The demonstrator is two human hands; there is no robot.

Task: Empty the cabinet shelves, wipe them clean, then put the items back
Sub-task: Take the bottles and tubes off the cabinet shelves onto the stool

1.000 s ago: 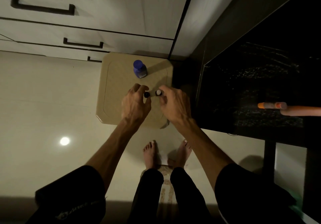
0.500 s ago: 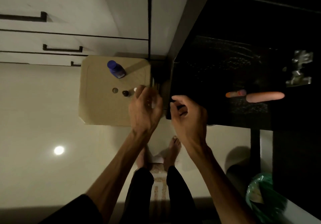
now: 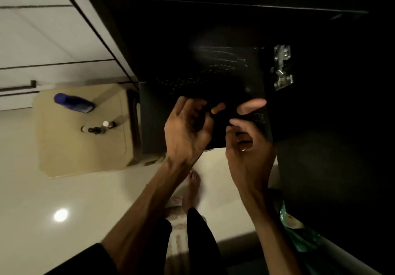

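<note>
Both hands raised at the front edge of the dark cabinet shelf (image 3: 213, 78). Left hand (image 3: 186, 133) palm-inward, fingers curled loosely apart, holding nothing. Right hand (image 3: 248, 146) fingers spread, empty. Orange tube (image 3: 217, 108) lies on the shelf just beyond the left fingers; blurred. Beige stool (image 3: 85, 146) stands left on the pale floor (image 3: 42, 189), carrying a blue bottle (image 3: 73, 102) and small vials (image 3: 98, 127). Shelf interior mostly too dark to read.

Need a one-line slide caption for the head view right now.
Both hands, left and right, reach open toward orange-capped tubes on the dark shelf; bottles wait on the beige stool.
</note>
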